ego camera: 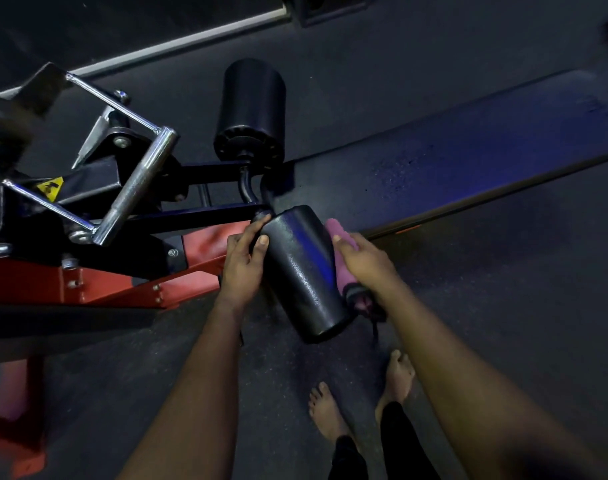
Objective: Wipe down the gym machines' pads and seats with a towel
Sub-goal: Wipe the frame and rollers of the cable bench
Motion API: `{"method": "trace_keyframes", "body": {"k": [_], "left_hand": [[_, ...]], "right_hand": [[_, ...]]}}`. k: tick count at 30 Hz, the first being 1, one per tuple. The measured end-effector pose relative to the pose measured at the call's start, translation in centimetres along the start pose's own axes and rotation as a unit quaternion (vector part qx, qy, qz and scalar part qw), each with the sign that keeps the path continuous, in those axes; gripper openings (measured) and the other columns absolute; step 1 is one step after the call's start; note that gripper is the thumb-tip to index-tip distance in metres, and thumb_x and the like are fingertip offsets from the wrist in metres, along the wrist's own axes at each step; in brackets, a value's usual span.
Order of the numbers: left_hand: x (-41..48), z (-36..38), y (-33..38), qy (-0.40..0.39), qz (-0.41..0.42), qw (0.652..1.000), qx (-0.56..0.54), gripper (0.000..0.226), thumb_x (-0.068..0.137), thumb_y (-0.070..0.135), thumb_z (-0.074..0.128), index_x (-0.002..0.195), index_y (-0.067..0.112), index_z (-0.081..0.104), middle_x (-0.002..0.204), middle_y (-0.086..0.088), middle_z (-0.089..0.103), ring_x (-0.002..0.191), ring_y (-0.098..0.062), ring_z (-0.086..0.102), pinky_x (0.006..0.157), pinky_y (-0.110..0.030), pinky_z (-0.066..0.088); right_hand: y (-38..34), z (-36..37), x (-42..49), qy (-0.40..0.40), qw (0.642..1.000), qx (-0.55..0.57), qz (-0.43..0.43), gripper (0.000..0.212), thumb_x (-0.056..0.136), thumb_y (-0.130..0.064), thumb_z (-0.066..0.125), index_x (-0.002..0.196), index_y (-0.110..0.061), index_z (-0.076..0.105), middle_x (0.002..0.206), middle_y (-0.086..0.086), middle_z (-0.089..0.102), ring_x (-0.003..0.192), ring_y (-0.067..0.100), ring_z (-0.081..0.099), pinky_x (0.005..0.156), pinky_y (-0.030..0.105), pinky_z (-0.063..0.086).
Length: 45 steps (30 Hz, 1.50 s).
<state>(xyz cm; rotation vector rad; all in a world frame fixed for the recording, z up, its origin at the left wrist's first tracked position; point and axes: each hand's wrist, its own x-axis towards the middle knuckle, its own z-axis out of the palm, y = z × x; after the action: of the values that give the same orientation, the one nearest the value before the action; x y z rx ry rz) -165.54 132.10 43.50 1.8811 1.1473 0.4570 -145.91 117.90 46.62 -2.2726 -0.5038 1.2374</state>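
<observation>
Two-handed at the near roller pad (301, 271): grips its upper end with left hand (242, 268), fingers (259, 225) curled round it; presses pink towel (340, 233) against its right side with right hand (365, 263), fingers closed over it.

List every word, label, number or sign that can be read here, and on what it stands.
No word or number can be read anywhere.
The yellow warning sticker on the black machine frame: a black pictogram only, too blurred to make out.
</observation>
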Motion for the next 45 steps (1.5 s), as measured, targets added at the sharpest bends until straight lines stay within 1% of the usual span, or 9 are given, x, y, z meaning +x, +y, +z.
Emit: {"method": "trace_keyframes", "body": {"k": [3, 9, 16, 22, 26, 32, 38, 42, 45], "left_hand": [[-0.1, 0.0, 0.3, 0.002, -0.002, 1.0, 0.0, 0.05, 0.095, 0.057, 0.042, 0.143, 0.045, 0.05, 0.14, 0.0, 0.052, 0.11, 0.027, 0.036, 0.099, -0.006, 0.026], [-0.2, 0.1, 0.1, 0.006, 0.002, 1.0, 0.005, 0.051, 0.095, 0.058, 0.04, 0.143, 0.044, 0.05, 0.141, 0.0, 0.052, 0.112, 0.026, 0.036, 0.096, 0.001, 0.023], [-0.4, 0.1, 0.3, 0.005, -0.003, 1.0, -0.006, 0.049, 0.096, 0.057, 0.04, 0.143, 0.048, 0.049, 0.142, 0.002, 0.05, 0.109, 0.028, 0.035, 0.097, -0.007, 0.026], [-0.3, 0.2, 0.2, 0.017, 0.02, 1.0, -0.004, 0.054, 0.097, 0.054, 0.04, 0.144, 0.032, 0.053, 0.139, -0.007, 0.054, 0.116, 0.022, 0.038, 0.103, -0.002, 0.023], [-0.2, 0.1, 0.4, 0.012, 0.023, 1.0, -0.006, 0.057, 0.095, 0.054, 0.041, 0.144, 0.028, 0.054, 0.138, -0.008, 0.055, 0.115, 0.023, 0.037, 0.105, -0.004, 0.025], [-0.2, 0.0, 0.4, 0.009, 0.016, 1.0, 0.004, 0.055, 0.094, 0.056, 0.042, 0.143, 0.035, 0.054, 0.137, -0.007, 0.055, 0.11, 0.026, 0.038, 0.099, 0.002, 0.024], [-0.2, 0.0, -0.1, -0.003, 0.014, 0.999, -0.043, 0.045, 0.096, 0.053, 0.045, 0.138, 0.043, 0.055, 0.137, 0.001, 0.056, 0.121, 0.016, 0.042, 0.11, -0.012, 0.029], [-0.3, -0.1, 0.1, -0.013, -0.054, 0.972, -0.229, 0.02, 0.096, 0.045, 0.05, 0.109, 0.032, 0.059, 0.107, 0.015, 0.064, 0.1, -0.005, 0.055, 0.095, -0.034, 0.042], [0.0, -0.1, 0.8, 0.013, -0.104, 0.969, -0.225, 0.034, 0.086, 0.072, 0.051, 0.089, 0.038, 0.048, 0.084, 0.014, 0.054, 0.083, -0.01, 0.047, 0.081, -0.042, 0.042]], "right_hand": [[0.3, -0.5, 2.1, -0.032, 0.997, 0.061, 0.03, 0.091, 0.066, -0.091, 0.046, 0.139, -0.038, 0.057, 0.146, 0.0, 0.057, 0.13, 0.024, 0.056, 0.114, 0.042, 0.04], [1.6, 0.3, -5.1, 0.067, 0.993, -0.062, -0.069, 0.058, 0.099, -0.07, 0.035, 0.153, -0.057, 0.021, 0.149, 0.007, 0.047, 0.13, 0.039, 0.051, 0.104, 0.047, 0.041], [-0.3, -0.6, 1.9, -0.04, 0.997, 0.053, 0.036, 0.088, 0.07, -0.087, 0.044, 0.145, -0.04, 0.051, 0.151, 0.0, 0.052, 0.133, 0.026, 0.053, 0.115, 0.042, 0.038], [-2.0, 2.1, -6.2, 0.133, 0.949, -0.182, -0.222, 0.061, 0.102, -0.062, 0.035, 0.157, -0.053, 0.011, 0.156, 0.008, 0.032, 0.122, 0.037, 0.051, 0.096, 0.046, 0.049], [-6.2, 3.6, -3.1, 0.162, 0.929, -0.243, -0.229, 0.062, 0.102, -0.061, 0.033, 0.159, -0.05, 0.011, 0.156, 0.014, 0.032, 0.118, 0.039, 0.052, 0.091, 0.046, 0.047], [-8.6, 1.3, 3.9, 0.018, 0.981, -0.097, -0.165, 0.056, 0.1, -0.062, 0.043, 0.153, -0.043, 0.037, 0.153, 0.006, 0.047, 0.134, 0.032, 0.05, 0.106, 0.037, 0.039], [-6.4, -0.2, 4.9, -0.088, 0.986, 0.123, -0.071, 0.052, 0.105, -0.045, 0.051, 0.15, -0.019, 0.048, 0.151, 0.005, 0.051, 0.118, 0.014, 0.051, 0.094, 0.017, 0.035], [-6.4, 0.8, 1.1, 0.049, 0.981, -0.101, -0.156, 0.058, 0.102, -0.061, 0.041, 0.156, -0.044, 0.03, 0.152, 0.013, 0.047, 0.129, 0.038, 0.054, 0.103, 0.037, 0.042], [-7.3, 3.2, -3.1, 0.143, 0.945, -0.219, -0.198, 0.063, 0.1, -0.062, 0.038, 0.158, -0.049, 0.017, 0.15, 0.014, 0.038, 0.114, 0.042, 0.056, 0.089, 0.044, 0.049]]}}
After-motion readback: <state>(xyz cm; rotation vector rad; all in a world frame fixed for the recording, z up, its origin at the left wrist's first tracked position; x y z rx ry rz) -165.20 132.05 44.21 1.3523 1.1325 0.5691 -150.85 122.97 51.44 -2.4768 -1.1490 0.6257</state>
